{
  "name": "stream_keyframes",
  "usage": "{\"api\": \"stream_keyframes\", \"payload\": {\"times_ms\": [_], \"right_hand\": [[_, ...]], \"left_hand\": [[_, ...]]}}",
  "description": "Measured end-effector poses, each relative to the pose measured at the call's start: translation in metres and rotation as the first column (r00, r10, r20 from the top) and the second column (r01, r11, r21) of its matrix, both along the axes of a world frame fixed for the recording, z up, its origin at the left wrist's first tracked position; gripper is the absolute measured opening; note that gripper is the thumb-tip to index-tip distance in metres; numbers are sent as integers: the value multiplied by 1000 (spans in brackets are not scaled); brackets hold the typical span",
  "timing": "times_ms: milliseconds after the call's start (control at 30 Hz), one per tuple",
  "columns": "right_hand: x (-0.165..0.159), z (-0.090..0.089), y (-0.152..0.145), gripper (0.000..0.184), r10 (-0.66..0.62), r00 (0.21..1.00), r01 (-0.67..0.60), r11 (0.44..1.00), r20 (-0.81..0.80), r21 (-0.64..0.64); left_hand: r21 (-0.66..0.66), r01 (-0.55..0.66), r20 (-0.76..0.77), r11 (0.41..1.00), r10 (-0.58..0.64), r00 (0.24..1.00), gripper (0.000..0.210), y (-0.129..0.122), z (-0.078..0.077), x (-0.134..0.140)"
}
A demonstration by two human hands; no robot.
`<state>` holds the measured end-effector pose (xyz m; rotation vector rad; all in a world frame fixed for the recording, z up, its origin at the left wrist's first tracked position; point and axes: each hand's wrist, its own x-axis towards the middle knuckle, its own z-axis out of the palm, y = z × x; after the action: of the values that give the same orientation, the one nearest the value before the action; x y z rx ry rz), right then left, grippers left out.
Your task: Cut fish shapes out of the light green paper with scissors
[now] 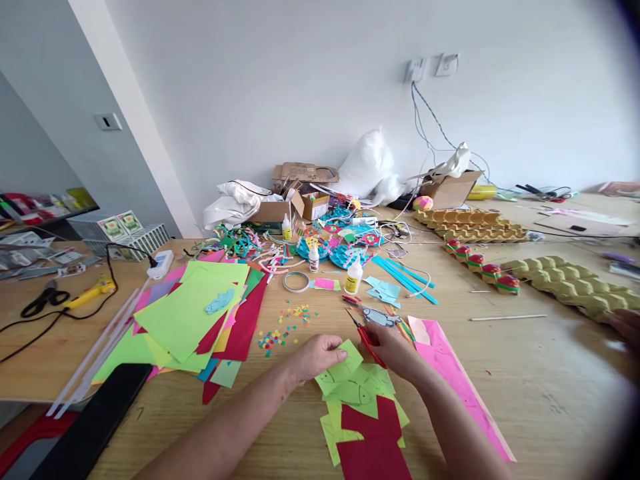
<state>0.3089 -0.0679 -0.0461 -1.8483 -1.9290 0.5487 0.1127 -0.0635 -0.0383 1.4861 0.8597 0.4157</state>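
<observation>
In the head view, our left hand pinches a green paper piece with thumb and fingers closed together on its edge. Pencil lines show on it, and it sits just above a loose heap of green papers, some drawn with fish outlines. Our right hand is wrapped round a pair of red-handled scissors, its fingers closed on the handles. The blades point forward and a little left, just beyond the green paper piece; we cannot tell how far they are parted.

Red paper overlaps the near part of the heap, and a long pink sheet lies to the right of our right forearm. Just past our right hand we see a grey-blue fish cutout, and farther back a white glue bottle stands upright near a roll of tape. Small coloured paper dots are scattered beyond our left hand. To the left, a fanned stack of coloured sheets carries a light-blue cutout. On the right we have egg cartons, and at that edge part of another person's hand rests near them.
</observation>
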Motion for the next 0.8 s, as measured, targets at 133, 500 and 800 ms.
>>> {"api": "stream_keyframes", "payload": {"times_ms": [133,500,800], "right_hand": [[0,0,-5,13,116,992,-120,990,-59,-80],[2,8,-1,16,7,921,-66,988,-389,-138],[-8,32,-8,25,-139,745,110,990,-652,-85]], "left_hand": [[-20,18,-25,1000,-19,1000,20,-10,-8,-3],[-31,-128,155,991,131,979,30,1,16,-15],[210,-445,307,870,374,875,30,35,69,-36]]}}
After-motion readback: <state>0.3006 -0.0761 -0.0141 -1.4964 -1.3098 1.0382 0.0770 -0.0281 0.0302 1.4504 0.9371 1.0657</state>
